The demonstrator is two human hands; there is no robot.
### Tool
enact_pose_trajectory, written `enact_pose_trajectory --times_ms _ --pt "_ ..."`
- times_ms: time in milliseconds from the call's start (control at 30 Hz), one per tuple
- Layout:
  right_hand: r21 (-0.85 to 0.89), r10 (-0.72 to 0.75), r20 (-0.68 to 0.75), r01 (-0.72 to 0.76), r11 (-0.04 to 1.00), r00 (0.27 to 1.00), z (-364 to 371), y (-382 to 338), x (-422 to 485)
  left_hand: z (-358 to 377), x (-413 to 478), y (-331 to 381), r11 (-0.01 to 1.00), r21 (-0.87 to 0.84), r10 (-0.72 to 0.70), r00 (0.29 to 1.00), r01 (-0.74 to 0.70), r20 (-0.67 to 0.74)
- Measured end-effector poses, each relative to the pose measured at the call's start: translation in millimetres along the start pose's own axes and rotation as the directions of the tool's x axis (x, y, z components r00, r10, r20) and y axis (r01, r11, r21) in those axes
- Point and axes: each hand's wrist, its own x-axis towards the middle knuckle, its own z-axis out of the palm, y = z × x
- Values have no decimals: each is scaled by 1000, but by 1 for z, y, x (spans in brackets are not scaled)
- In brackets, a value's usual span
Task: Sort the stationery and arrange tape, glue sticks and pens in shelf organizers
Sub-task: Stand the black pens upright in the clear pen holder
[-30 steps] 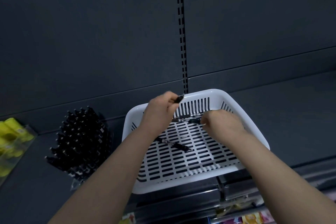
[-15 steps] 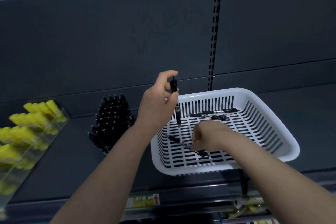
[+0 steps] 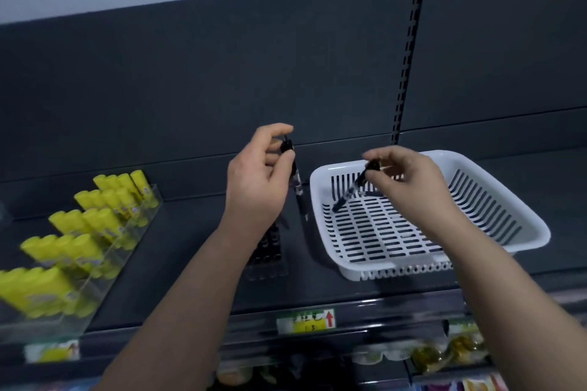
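Head view: our left grip (image 3: 254, 181) pinches one pen (image 3: 295, 178) hanging upright just above the black pen organizer (image 3: 268, 251); our right grip (image 3: 409, 181) pinches another pen (image 3: 352, 189) slanting down-left over the white basket (image 3: 492, 232). Left goes first, we judge.

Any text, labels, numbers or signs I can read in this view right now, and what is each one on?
Shelf-edge price tag: a red up arrow shows at its right end; the characters and digits are too blurred to read.
Second shelf-edge tag, lower left: blurred, unreadable.
Glue sticks: small labels, too blurred to read.
Pen in the left hand and pen in the right hand: barrel print unreadable.
White basket: no text visible.
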Motion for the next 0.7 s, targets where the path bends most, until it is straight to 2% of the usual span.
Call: enact_pose_trajectory --times_ms 100,200,467,700 --pt "115 -67 17 65 991 998 22 -25 -6 -30 -8 -8 999 45 -4 999 6 -34" --pt "157 -73 92 58 986 993 49 -39 -18 -55 -20 -19 995 102 -7 999 11 -36" --pt "89 -122 129 111 990 984 93 -49 -50 -76 -52 -51 974 224 -19 998 30 -52" --pt "52 -102 82 98 994 991 109 -43 -57 -68 -70 -68 972 226 -72 997 68 8"
